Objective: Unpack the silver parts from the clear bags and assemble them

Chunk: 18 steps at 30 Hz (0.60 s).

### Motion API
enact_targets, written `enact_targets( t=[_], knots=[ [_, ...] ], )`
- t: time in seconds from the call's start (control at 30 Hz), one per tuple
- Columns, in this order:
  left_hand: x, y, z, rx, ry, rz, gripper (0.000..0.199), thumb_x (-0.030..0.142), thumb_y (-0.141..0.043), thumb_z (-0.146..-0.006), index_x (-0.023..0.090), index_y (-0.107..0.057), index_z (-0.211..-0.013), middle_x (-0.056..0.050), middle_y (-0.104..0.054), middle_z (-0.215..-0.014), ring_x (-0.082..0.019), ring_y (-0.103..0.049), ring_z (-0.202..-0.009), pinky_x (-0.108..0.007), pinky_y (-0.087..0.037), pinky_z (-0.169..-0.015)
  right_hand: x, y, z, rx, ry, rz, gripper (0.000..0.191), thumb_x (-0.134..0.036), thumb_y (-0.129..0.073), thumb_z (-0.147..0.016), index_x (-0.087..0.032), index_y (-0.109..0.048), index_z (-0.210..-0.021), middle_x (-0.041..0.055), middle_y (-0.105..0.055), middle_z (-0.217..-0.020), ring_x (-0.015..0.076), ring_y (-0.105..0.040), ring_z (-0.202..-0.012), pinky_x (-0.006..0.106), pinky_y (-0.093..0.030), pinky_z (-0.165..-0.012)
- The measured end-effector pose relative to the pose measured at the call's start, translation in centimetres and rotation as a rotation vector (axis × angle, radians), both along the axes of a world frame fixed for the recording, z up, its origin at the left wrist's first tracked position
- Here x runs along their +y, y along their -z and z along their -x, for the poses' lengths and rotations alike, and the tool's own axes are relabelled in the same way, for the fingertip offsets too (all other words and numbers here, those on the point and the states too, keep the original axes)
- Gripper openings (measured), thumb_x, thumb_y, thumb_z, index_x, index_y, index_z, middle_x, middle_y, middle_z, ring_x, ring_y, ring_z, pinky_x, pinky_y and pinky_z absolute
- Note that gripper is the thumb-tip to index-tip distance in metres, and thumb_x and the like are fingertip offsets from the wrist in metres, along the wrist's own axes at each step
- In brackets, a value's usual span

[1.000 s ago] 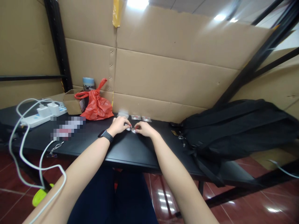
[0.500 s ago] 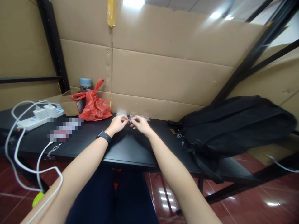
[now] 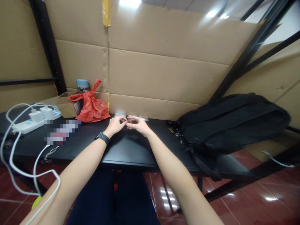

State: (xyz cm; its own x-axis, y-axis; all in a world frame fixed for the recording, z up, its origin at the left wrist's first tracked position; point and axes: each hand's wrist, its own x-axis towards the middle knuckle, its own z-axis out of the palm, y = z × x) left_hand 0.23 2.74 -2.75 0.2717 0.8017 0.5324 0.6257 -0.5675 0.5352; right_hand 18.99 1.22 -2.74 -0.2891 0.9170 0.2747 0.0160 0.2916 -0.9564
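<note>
Above the back part of the black table (image 3: pixel 133 150), my hands meet fingertip to fingertip. My left hand (image 3: pixel 116 124) is closed in a pinch, with a dark watch on its wrist. My right hand (image 3: pixel 138 125) curls its thumb and fingers around the other side of the same spot. Between them is a tiny dark and red object (image 3: pixel 127 121), too small to name and mostly covered by the fingers. Just behind the hands lie small clear plastic packets (image 3: pixel 120 113) against the cardboard wall.
A knotted red plastic bag (image 3: pixel 93 106) stands left, beside a small cardboard box (image 3: pixel 67 104) and a blue-lidded container (image 3: pixel 82 83). A white power strip (image 3: pixel 30 123) with cables and a blurred-out flat item (image 3: pixel 62 132) lie farther left. A black backpack (image 3: pixel 232 128) fills the right side.
The view has shifted slightly, so the surroundings sit a little farther left. My right hand's fingers have changed their hold, now spread wider around the small object; both hands stay together.
</note>
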Motion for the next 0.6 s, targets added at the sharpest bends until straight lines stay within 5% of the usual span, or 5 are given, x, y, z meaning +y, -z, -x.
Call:
enact_targets(
  t=[0.27,0.47,0.6],
  knots=[
    [1.3,-0.1,1.5,0.127,-0.253,-0.013,0.030,0.035,-0.048,-0.095,0.028,-0.076,-0.104,-0.006,-0.077,-0.110,-0.028,-0.067,-0.108,-0.041,-0.045,-0.096,1.8,0.2,-2.2,-0.150,0.276,-0.179,0.051,-0.034,-0.081,-0.069,-0.020,-0.067,-0.117,0.0055,-0.071,-0.101,0.0132,-0.068,-0.066,0.031,-0.061,-0.065],
    [3.7,1.7,2.2,0.375,-0.167,0.114,0.032,0.045,-0.050,-0.092,0.028,-0.075,-0.104,-0.008,-0.059,-0.144,-0.036,-0.047,-0.132,-0.059,-0.034,-0.105,2.5,0.5,-3.5,-0.294,0.424,-0.225,0.048,-0.033,-0.079,-0.070,-0.021,-0.069,-0.116,0.0047,-0.070,-0.100,0.0147,-0.068,-0.069,0.036,-0.060,-0.075],
    [4.2,2.1,1.7,0.438,-0.147,0.113,0.040,0.046,-0.044,-0.095,0.029,-0.067,-0.122,-0.010,-0.057,-0.144,-0.035,-0.045,-0.134,-0.058,-0.032,-0.107,2.7,0.5,-3.5,-0.320,0.424,-0.261,0.047,-0.033,-0.079,-0.069,-0.022,-0.069,-0.114,0.0039,-0.070,-0.098,0.0170,-0.069,-0.077,0.038,-0.059,-0.081]
  ],
)
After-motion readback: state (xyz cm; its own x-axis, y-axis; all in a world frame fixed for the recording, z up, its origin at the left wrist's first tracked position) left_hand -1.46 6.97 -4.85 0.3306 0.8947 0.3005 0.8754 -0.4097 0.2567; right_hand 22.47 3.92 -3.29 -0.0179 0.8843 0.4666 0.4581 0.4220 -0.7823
